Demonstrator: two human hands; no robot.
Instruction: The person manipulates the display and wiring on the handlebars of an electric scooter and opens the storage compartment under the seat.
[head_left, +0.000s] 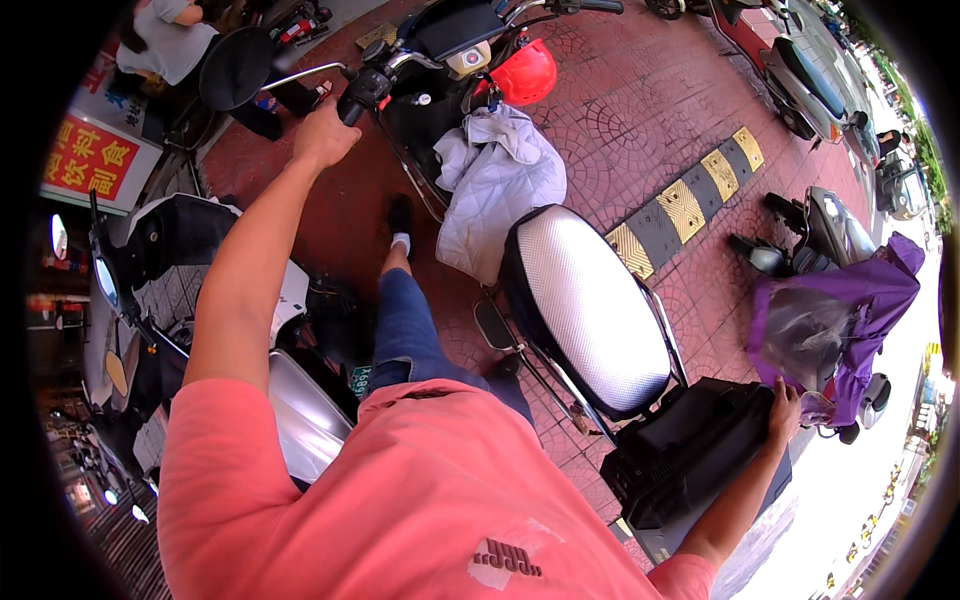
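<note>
A black scooter with a silver mesh-covered seat [595, 310] runs from top centre to lower right of the frame. At upper left, the left hand [325, 137] is curled around its black handlebar grip [350, 105]; at lower right, the right hand [785, 412] rests on the edge of the boxy black rear case [690, 450], how tightly I cannot tell. A white quilted cover [510, 180] drapes its front, near a glossy red helmet [525, 72]. Beyond are a yellow-and-black speed bump [680, 208] and a purple rain cover [850, 310]. Both hands are placed; the seat is unoccupied, so mounting, at least, is not done. Whether the scooter has been shifted cannot be judged.
</note>
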